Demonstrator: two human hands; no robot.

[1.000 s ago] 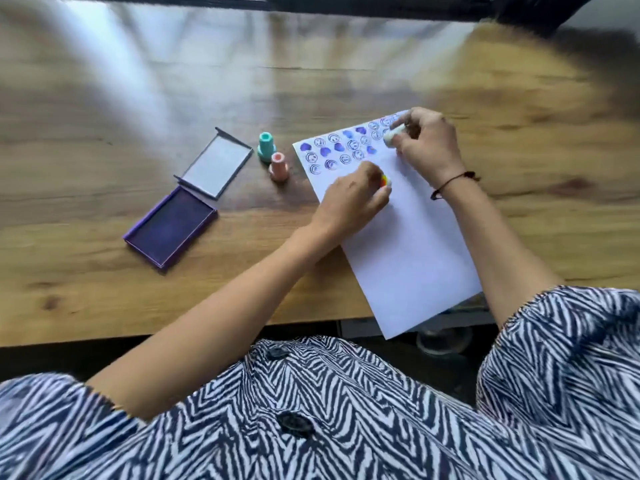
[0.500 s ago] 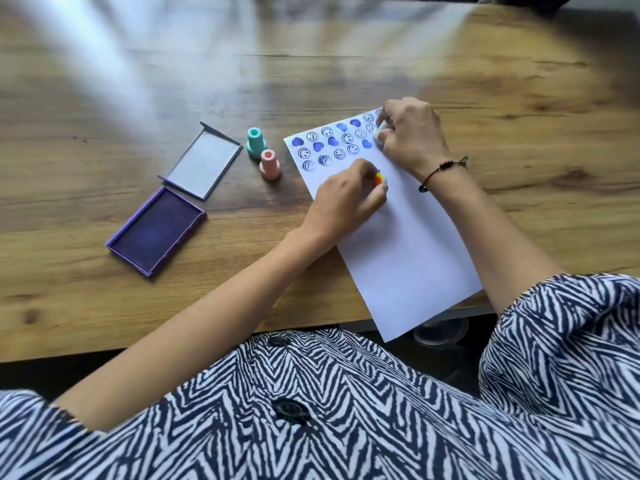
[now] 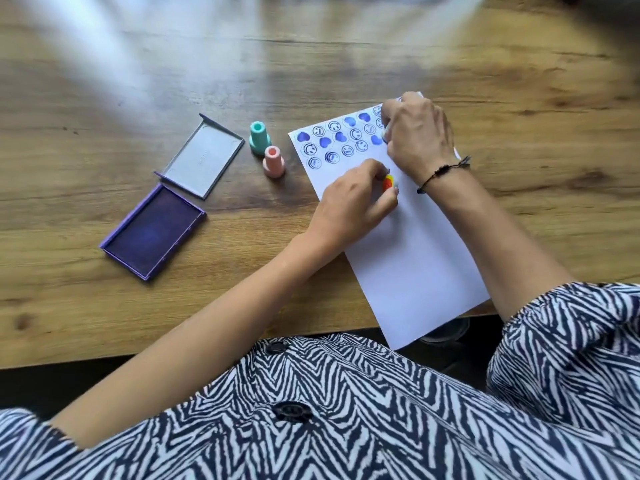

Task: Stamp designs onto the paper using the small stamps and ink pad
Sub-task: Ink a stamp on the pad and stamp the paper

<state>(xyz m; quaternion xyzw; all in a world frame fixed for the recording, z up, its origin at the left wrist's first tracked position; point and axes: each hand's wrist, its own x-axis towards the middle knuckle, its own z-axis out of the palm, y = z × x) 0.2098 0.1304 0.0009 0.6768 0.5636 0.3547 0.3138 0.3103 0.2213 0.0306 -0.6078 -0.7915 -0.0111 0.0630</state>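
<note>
A white paper (image 3: 415, 258) lies at an angle on the wooden table, its upper part covered with several blue heart and smiley prints (image 3: 341, 138). My left hand (image 3: 353, 199) rests on the paper, closed around an orange and yellow stamp (image 3: 388, 183) pressed down near the third row. My right hand (image 3: 419, 136) is closed on a pale stamp (image 3: 384, 132), mostly hidden, at the right end of the printed rows. The open purple ink pad (image 3: 152, 230) lies at the left.
The ink pad's grey lid (image 3: 204, 155) lies behind the pad. A teal stamp (image 3: 258, 137) and a pink stamp (image 3: 273, 161) stand upright between lid and paper. The paper's near corner overhangs the table edge (image 3: 207, 341).
The view has shifted slightly. Both hands stay on the paper holding their stamps; the right hand has slid a little down along the printed rows.
</note>
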